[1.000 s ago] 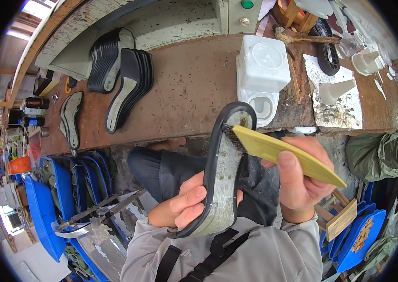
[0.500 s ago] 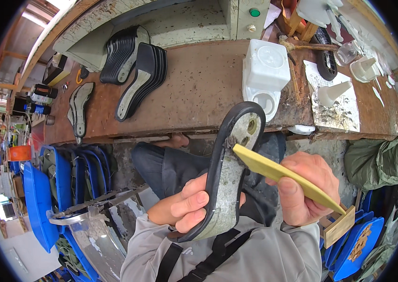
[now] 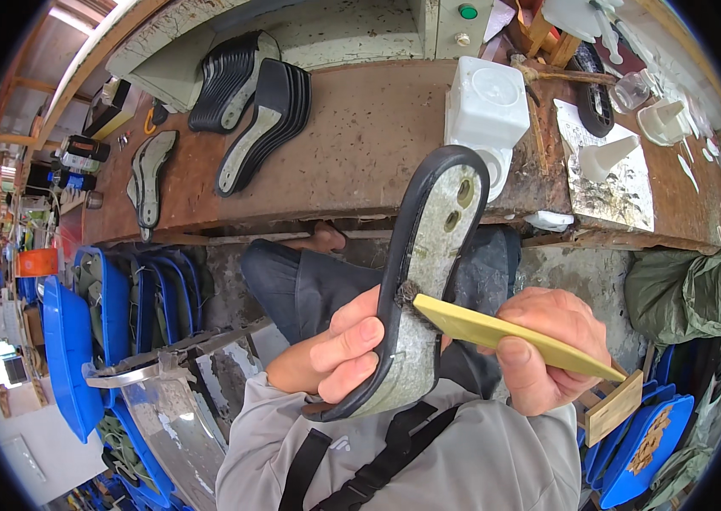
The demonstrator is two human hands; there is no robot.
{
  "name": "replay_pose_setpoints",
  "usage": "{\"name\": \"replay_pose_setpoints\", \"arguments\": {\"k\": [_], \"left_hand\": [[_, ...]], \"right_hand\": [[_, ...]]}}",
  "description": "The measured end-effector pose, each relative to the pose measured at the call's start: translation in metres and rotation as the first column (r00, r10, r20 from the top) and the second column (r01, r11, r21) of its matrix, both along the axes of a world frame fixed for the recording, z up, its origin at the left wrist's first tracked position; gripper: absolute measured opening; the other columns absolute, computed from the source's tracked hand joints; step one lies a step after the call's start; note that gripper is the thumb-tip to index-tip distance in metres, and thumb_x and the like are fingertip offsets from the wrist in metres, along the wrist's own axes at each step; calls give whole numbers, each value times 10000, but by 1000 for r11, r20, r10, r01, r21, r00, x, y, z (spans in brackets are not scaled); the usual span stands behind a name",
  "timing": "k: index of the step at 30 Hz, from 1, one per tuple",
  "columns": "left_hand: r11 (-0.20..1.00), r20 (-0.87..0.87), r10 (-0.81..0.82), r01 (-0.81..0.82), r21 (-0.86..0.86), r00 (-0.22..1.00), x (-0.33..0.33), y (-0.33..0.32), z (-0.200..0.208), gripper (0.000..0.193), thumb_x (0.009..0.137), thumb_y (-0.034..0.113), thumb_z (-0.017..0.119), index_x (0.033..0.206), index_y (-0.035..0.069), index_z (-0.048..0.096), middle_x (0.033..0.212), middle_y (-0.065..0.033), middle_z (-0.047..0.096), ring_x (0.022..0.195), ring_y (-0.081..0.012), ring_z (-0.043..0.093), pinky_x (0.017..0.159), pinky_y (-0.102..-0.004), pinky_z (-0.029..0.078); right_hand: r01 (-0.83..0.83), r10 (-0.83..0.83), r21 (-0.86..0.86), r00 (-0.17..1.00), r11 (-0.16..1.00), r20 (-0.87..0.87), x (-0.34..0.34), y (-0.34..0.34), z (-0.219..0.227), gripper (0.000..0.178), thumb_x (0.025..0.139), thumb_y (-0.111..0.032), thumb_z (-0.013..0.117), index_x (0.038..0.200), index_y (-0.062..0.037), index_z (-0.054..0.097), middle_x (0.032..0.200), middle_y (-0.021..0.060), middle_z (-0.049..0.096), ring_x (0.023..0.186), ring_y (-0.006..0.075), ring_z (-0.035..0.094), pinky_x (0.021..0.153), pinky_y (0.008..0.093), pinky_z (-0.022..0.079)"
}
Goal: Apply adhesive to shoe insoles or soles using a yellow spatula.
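Note:
My left hand [image 3: 348, 349] is closed around the edge of a shoe sole [image 3: 424, 272] with a black rim and a grey, wet-looking inner face. The sole is held tilted over my lap, its wider end with two holes pointing away from me. In my right hand [image 3: 552, 345] is a brush [image 3: 497, 328] with a flat yellow handle, pinched between thumb and fingers. The brush's dark bristles touch the inner face near the left rim, around the middle. Part of my left hand is hidden behind the sole.
Nested black soles [image 3: 271, 128] stand on the brown workbench [image 3: 360, 145], with more soles [image 3: 152, 183] farther left. A white plastic container [image 3: 486, 111] and a stained paper [image 3: 612, 200] are to the right. Blue trays [image 3: 71, 358] flank me, beside a metal-edged stand [image 3: 173, 417].
The brush has moved from beside the holes down the sole toward me, along the left rim. The sole's far end sits slightly higher in view. Both grips are kept.

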State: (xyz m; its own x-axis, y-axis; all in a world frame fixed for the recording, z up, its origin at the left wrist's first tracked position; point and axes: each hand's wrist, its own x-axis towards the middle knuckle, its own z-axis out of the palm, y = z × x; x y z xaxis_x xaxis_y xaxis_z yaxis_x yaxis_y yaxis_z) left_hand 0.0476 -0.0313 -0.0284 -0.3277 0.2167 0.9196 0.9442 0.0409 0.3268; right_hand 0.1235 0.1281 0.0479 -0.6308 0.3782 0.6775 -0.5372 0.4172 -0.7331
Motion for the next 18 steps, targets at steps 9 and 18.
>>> {"name": "replay_pose_setpoints", "arguments": {"k": [9,18], "left_hand": [[999,28,-10,9,34,1000,3,-8,7,510,678,-21,746,1038,-98,395,998,-141,472,820,-210,576,594,-232,572],[997,51,-10,7,78,999,-2,14,10,498,700,-55,712,1106,-90,426,1001,-159,540,796,-206,613,620,-225,568]], "right_hand": [[-78,78,-56,997,995,-2,9,-4,-2,185,675,31,691,830,113,629,630,147,626,448,189,594,399,258,473],[-92,92,6,995,996,-35,14,-13,-2,197,674,-2,711,812,107,622,615,145,617,443,188,589,407,278,494]]}}
